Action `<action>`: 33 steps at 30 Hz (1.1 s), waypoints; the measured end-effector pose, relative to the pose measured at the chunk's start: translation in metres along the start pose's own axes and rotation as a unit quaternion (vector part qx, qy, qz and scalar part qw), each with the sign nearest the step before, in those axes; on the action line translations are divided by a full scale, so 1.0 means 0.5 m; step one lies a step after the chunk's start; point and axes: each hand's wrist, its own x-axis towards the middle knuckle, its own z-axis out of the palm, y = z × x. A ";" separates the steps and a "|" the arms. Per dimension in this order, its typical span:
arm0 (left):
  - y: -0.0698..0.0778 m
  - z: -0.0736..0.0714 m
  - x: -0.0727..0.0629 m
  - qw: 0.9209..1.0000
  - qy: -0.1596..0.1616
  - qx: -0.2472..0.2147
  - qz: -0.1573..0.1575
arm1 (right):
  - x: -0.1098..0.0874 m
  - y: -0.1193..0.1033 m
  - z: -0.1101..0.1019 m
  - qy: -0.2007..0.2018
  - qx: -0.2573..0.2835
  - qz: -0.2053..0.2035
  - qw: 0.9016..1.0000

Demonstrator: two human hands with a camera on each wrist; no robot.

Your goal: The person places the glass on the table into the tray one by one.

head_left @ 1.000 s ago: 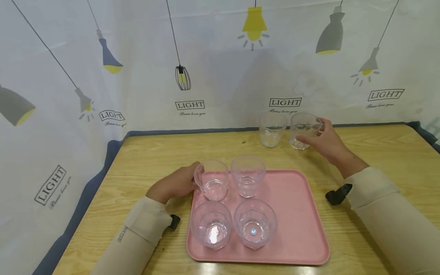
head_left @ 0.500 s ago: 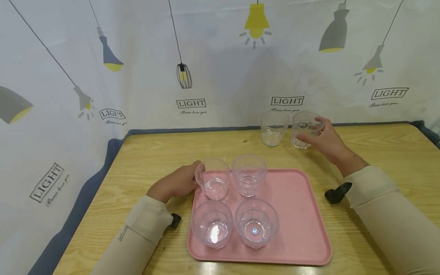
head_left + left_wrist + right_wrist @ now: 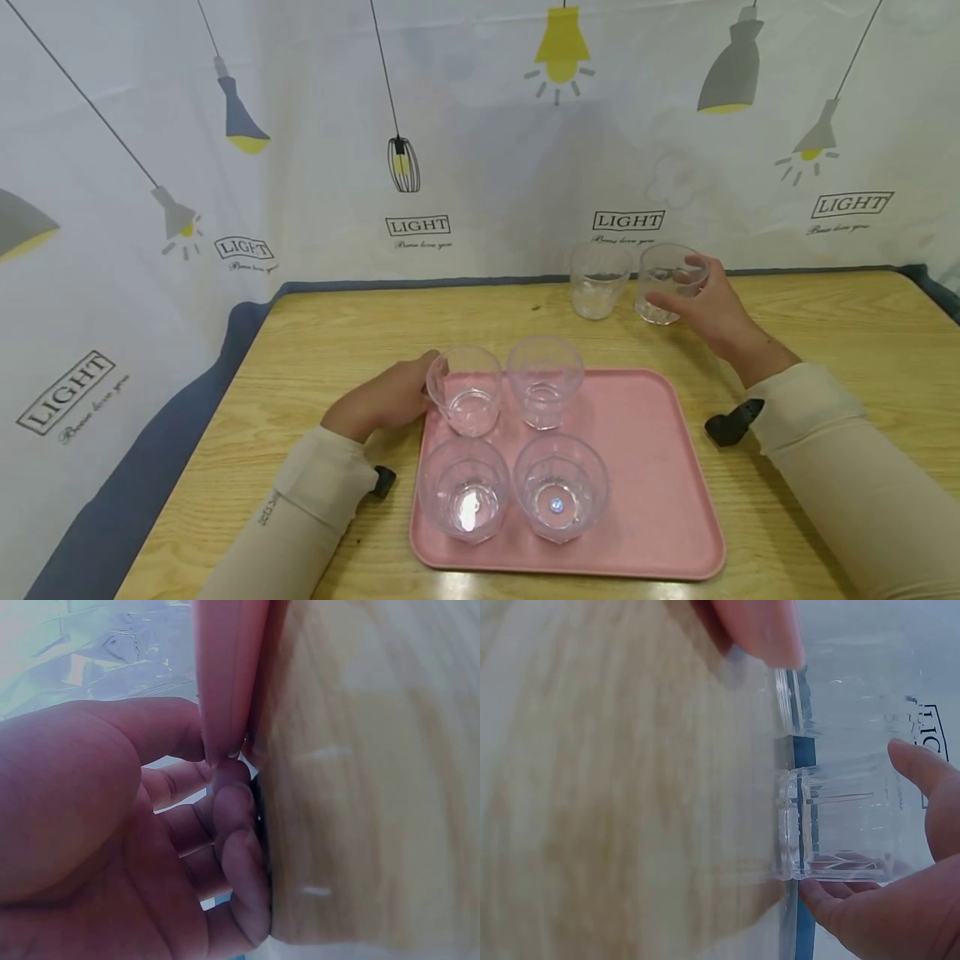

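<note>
Beside the pink tray [image 3: 652, 467], my left hand [image 3: 390, 396] pinches its left edge between thumb and fingers; the left wrist view shows the thumb [image 3: 161, 724] on one face and fingertips [image 3: 236, 802] behind it. On the tray stand two cups in the back row, a left one [image 3: 472, 417] and a right one [image 3: 542, 404], and two in front, a left one [image 3: 465, 500] and a right one [image 3: 558, 492]. All are clear. Past the tray's far right corner, my right hand [image 3: 716, 312] wraps a clear cup [image 3: 660, 287] standing on the table. Another clear cup [image 3: 596, 287] is just left of it.
The wooden table [image 3: 322, 325] runs back to a white drape [image 3: 487, 150] printed with lamps. More of that drape hangs along the table's left side. The tray's right part is bare pink surface.
Both hands and all the cups hold their places. The head view shifts slightly, and the drape at the left has moved outward to the left.
</note>
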 end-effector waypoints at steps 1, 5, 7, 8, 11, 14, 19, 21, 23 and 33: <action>0.000 0.000 0.000 1.000 -0.001 0.001 0.000 | 0.000 0.000 0.000 0.001 0.003 0.000 1.000; 0.001 -0.001 0.001 1.000 -0.001 0.007 0.003 | -0.007 -0.001 -0.001 0.019 -0.002 -0.001 1.000; 0.003 -0.002 0.001 1.000 0.000 0.010 0.006 | -0.012 -0.003 -0.004 0.026 -0.004 -0.001 1.000; 0.004 -0.002 0.001 1.000 0.000 0.011 0.006 | -0.014 -0.004 -0.005 0.027 -0.008 -0.002 1.000; 0.005 -0.002 0.001 1.000 -0.001 0.009 0.004 | -0.022 -0.008 -0.008 0.026 -0.010 -0.004 1.000; 0.004 -0.002 0.000 1.000 -0.002 0.004 0.000 | -0.030 -0.010 -0.008 0.025 -0.013 -0.012 1.000; 0.001 -0.002 -0.002 1.000 -0.001 -0.002 -0.003 | -0.052 -0.013 0.002 0.024 -0.017 -0.031 0.999; 0.000 -0.002 -0.003 1.000 -0.001 -0.003 -0.005 | -0.062 -0.014 0.007 0.020 -0.015 -0.035 0.999; 0.001 -0.001 -0.004 1.000 -0.002 -0.005 -0.006 | -0.072 -0.016 0.009 0.014 -0.016 -0.039 0.999; 0.003 0.000 -0.004 1.000 0.000 -0.004 0.002 | -0.125 -0.031 0.019 -0.019 -0.014 -0.056 0.998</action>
